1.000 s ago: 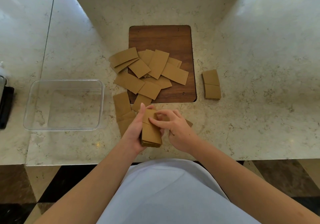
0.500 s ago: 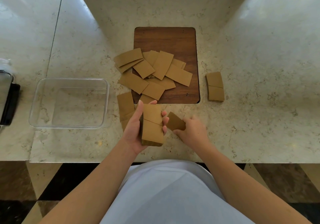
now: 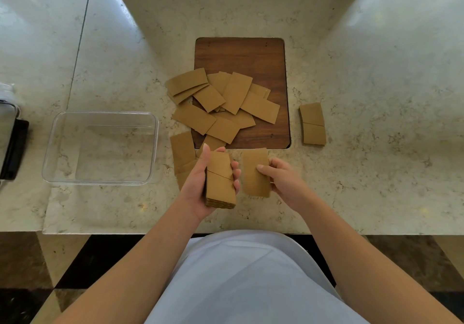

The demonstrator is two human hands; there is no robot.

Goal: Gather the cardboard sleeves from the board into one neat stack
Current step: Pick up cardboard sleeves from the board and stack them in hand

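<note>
My left hand [image 3: 198,185] grips a thick stack of brown cardboard sleeves [image 3: 220,180] just in front of the dark wooden board [image 3: 246,52]. To the right of that stack my right hand [image 3: 282,180] holds one single sleeve [image 3: 253,173] upright by its right edge. Several loose sleeves [image 3: 221,100] lie scattered over the board's near left part and spill onto the counter. A few more sleeves [image 3: 182,148] rest on the counter left of my left hand.
A small pile of sleeves [image 3: 312,124] sits on the marble counter to the right of the board. An empty clear plastic container [image 3: 100,148] stands to the left. A dark object [image 3: 12,145] is at the far left edge. The counter's front edge runs just below my hands.
My right hand picked a single sleeve off the counter beside the stack and turned it upright. My left hand kept hold of the stack and stayed nearly in place.
</note>
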